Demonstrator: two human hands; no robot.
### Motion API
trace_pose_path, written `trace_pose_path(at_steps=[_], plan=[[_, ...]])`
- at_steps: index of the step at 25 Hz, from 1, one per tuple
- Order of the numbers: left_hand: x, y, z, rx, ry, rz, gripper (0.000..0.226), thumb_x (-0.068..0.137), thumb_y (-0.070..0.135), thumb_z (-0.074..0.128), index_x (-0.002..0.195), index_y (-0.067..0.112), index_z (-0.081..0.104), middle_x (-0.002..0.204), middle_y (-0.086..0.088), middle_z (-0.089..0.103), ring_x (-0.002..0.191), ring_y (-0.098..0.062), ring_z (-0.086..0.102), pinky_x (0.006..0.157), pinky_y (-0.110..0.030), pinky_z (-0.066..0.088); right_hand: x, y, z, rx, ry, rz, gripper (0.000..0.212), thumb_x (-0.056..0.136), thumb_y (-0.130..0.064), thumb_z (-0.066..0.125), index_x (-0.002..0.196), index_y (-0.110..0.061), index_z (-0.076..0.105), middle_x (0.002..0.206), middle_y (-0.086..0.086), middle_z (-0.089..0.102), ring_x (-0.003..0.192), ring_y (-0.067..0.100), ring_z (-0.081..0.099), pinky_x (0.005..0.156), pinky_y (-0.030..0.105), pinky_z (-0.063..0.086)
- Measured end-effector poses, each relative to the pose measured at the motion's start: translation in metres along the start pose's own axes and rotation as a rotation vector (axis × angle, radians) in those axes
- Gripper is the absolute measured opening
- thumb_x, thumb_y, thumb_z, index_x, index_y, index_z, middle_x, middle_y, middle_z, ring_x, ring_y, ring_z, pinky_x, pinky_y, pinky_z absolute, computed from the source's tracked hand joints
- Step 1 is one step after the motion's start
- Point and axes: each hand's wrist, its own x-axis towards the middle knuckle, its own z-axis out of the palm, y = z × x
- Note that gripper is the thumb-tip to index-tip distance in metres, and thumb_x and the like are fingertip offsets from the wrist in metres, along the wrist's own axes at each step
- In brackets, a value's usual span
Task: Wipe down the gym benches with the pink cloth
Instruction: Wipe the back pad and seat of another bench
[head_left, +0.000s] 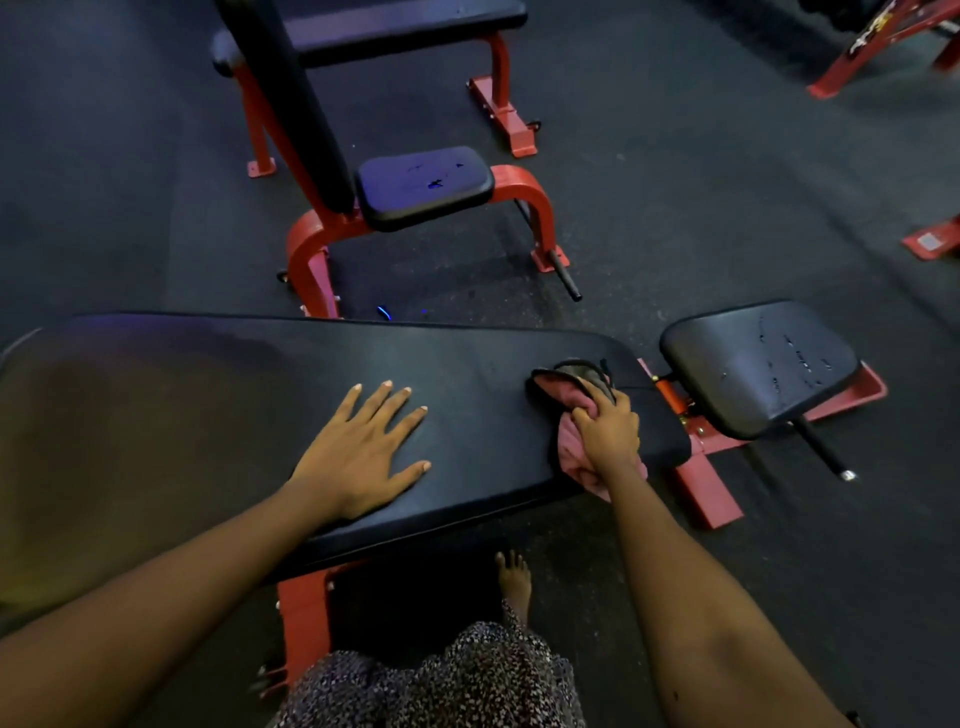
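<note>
My right grip (605, 431) is clenched around the pink cloth (570, 451), bunching it down on the right end of the long black padded table (208, 405) in front of me. The cloth sits near the pad's near right corner. One pink fold shows past my knuckles on the far side, and another hangs over the near edge beneath my wrist. Touching the cloth's far end lies a small dark-rimmed thing (579, 370) with a short cord; I cannot tell what it is.

My left grip (363, 457) is released. Its palm lies flat on the pad with the fingers straight and spread, pointing far and right, well to the left of the cloth.

The table stands on a red frame (701, 488), with one leg below me at the near left and a foot bar on the floor at the right. Just right of the long pad, across a narrow gap, is a separate black seat pad (758, 364), tilted and speckled with pale marks.

Beyond the table stands another bench (423, 184) with red legs, a small marked black seat and a raised back pad. A flat bench (405, 21) stands farther off. The floor (701, 182) is dark and rubbery. My bare foot (514, 579) rests on it below the table's near edge, above patterned fabric (441, 680).
</note>
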Motion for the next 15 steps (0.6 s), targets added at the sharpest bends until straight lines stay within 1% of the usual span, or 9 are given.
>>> trace_pose_path(at_steps=[2,4,6,7,9,11,13,14,15], plan=[[-0.002,0.000,0.001,-0.001,-0.009,0.005,0.112,0.058,0.074,-0.035,0.148,0.025,0.010,0.158,-0.004,0.007,0.146,-0.022,-0.003,0.116,-0.042,-0.010,0.006,0.000,-0.008,0.055,0.008,-0.060,0.045,0.088,-0.025,0.051,0.130,-0.038,0.049,0.136,0.010,0.042,0.118,0.034,0.047,0.099,0.042,0.040],[0.003,0.002,0.000,-0.047,-0.028,-0.020,0.113,0.057,0.079,-0.031,0.149,0.025,0.008,0.158,-0.004,0.004,0.146,-0.021,-0.005,0.115,-0.042,-0.012,0.012,-0.019,-0.014,0.102,0.072,-0.120,0.045,0.086,-0.024,0.052,0.130,-0.034,0.051,0.133,0.010,0.047,0.116,0.032,0.049,0.098,0.039,0.041],[0.021,0.007,-0.001,-0.150,-0.029,-0.075,0.104,0.063,0.079,-0.015,0.149,0.024,0.010,0.158,-0.004,0.007,0.146,-0.020,-0.003,0.116,-0.040,-0.008,0.019,-0.056,-0.008,0.116,0.088,-0.256,0.053,0.077,-0.029,0.052,0.129,-0.037,0.051,0.137,0.006,0.046,0.119,0.030,0.049,0.099,0.042,0.042],[0.034,0.010,-0.001,-0.201,-0.013,-0.090,0.099,0.066,0.073,-0.007,0.148,0.022,0.014,0.157,-0.006,0.011,0.146,-0.021,0.000,0.116,-0.040,-0.006,0.022,-0.077,0.002,0.078,0.038,-0.334,0.058,0.073,-0.030,0.052,0.130,-0.041,0.049,0.142,0.003,0.042,0.121,0.030,0.047,0.099,0.044,0.042],[0.059,0.013,0.002,-0.228,-0.007,-0.097,0.093,0.070,0.067,0.002,0.147,0.018,0.022,0.155,-0.009,0.018,0.146,-0.024,0.006,0.116,-0.040,-0.003,0.025,-0.103,0.029,-0.067,-0.099,-0.457,0.060,0.074,-0.035,0.051,0.133,-0.046,0.042,0.149,-0.001,0.033,0.126,0.028,0.041,0.100,0.045,0.038],[0.079,0.015,0.007,-0.183,-0.024,-0.056,0.090,0.072,0.065,0.004,0.146,0.018,0.024,0.155,-0.010,0.020,0.145,-0.025,0.008,0.115,-0.041,-0.005,0.038,-0.098,0.043,-0.150,-0.117,-0.430,0.057,0.081,-0.041,0.050,0.136,-0.044,0.037,0.150,-0.001,0.029,0.128,0.028,0.036,0.101,0.046,0.034],[0.099,0.025,0.014,-0.121,-0.052,0.004,0.084,0.077,0.064,0.010,0.144,0.019,0.031,0.153,-0.009,0.026,0.144,-0.026,0.016,0.116,-0.042,-0.002,0.067,-0.074,0.041,-0.181,-0.074,-0.366,0.055,0.084,-0.042,0.051,0.137,-0.044,0.036,0.149,-0.001,0.029,0.125,0.029,0.037,0.098,0.047,0.035],[0.111,0.034,0.019,-0.070,-0.066,0.055,0.078,0.080,0.062,0.016,0.140,0.019,0.040,0.148,-0.010,0.036,0.141,-0.027,0.027,0.118,-0.044,0.006,0.081,-0.060,0.038,-0.196,-0.063,-0.340,0.055,0.084,-0.042,0.052,0.137,-0.044,0.036,0.148,-0.001,0.030,0.123,0.029,0.038,0.096,0.048,0.037],[0.126,0.044,0.022,-0.035,-0.086,0.085,0.072,0.082,0.061,0.022,0.134,0.019,0.049,0.141,-0.010,0.047,0.135,-0.028,0.038,0.115,-0.046,0.017,0.096,-0.047,0.035,-0.201,-0.059,-0.320,0.056,0.084,-0.041,0.053,0.137,-0.044,0.036,0.147,-0.002,0.031,0.121,0.030,0.040,0.094,0.048,0.038]])
